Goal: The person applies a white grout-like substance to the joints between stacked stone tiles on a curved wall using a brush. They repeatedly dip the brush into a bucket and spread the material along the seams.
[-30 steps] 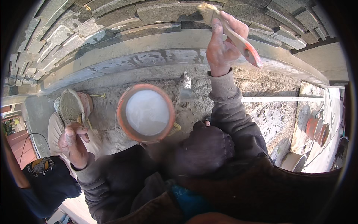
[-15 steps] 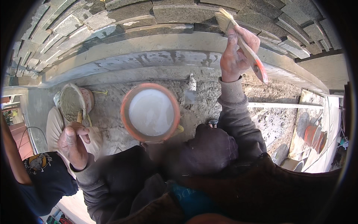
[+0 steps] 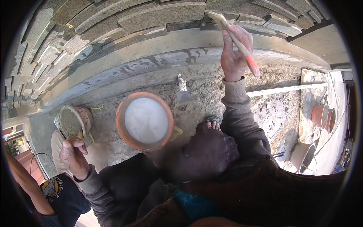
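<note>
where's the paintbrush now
Head view, upper right of centre: the pale orange-ended paintbrush is in the right-hand grip, near the grey stone wall.

From the person's head the wide camera is looking down and a little forward, sitting near above the left hand (image 3: 75,158), the right hand (image 3: 235,56) and the bucket (image 3: 120,121), while the stone wall (image 3: 147,18) is bending along the upper edge of its round view.
</note>
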Available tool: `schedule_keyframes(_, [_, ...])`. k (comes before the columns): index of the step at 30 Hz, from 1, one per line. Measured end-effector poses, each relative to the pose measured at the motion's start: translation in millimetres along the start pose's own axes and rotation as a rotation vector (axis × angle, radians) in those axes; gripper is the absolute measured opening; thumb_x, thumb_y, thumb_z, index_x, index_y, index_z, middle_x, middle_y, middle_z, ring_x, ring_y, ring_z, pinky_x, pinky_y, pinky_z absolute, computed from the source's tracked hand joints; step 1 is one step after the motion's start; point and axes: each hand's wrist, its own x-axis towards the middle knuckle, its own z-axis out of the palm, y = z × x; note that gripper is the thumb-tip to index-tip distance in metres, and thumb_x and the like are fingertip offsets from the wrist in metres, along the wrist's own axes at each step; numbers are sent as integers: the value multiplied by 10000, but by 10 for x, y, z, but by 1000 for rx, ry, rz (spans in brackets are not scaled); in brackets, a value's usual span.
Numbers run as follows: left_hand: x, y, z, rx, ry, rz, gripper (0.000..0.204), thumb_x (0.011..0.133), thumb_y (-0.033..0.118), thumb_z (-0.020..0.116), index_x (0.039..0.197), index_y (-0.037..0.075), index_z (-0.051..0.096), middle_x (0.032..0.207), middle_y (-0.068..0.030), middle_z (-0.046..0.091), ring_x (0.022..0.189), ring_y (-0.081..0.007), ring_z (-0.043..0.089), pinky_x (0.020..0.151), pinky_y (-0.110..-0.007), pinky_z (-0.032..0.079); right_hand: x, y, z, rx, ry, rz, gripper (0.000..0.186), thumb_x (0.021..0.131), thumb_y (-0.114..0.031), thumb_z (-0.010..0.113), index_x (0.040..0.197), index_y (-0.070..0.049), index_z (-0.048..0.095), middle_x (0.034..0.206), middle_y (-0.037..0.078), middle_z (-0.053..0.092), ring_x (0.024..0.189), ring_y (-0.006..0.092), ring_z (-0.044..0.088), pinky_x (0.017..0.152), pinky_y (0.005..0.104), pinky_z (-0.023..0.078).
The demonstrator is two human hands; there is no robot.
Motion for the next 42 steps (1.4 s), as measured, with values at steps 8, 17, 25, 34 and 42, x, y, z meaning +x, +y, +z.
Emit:
schedule_keyframes(8, [275,-284,363,101,-37,-94,503,1080,415,584,858,-18,713,753,-58,639,636,-108,537,558,-247,376,-221,-670,394,318,-299,-41,410,795,-33,769,1170,-198,767,1144,9,696,999,245,648,851,356,569])
schedule_keyframes(17, [271,-378,270,122,46,-156,517,1086,450,560,831,17,686,634,-24,561,563,-96,516,536,-238,366,175,773,-721,100,397,362,298,889,33,778,1179,-20,734,1165,125,710,1028,219,688,924,329,572])
schedule_keyframes(25, [492,-416,561,216,-149,-142,450,1097,379,575,906,1,729,837,-13,683,777,-89,573,711,-241,414,271,-303,29,267,30,160,236,855,0,786,1063,-111,797,1069,75,691,981,231,677,814,324,574])
schedule_keyframes(34, [568,-380,789,168,-156,-197,439,1105,373,557,867,27,685,710,15,598,640,-73,512,596,-240,375,516,125,-432,160,56,103,209,872,-54,800,1079,-76,779,1065,97,717,987,249,690,870,353,573])
schedule_keyframes(42, [693,-442,1095,134,-53,-210,468,1100,395,560,843,28,692,644,-1,582,543,-78,501,527,-243,366,808,876,-1152,-298,243,73,248,942,-41,767,1182,-18,706,1131,72,673,990,131,678,824,252,580])
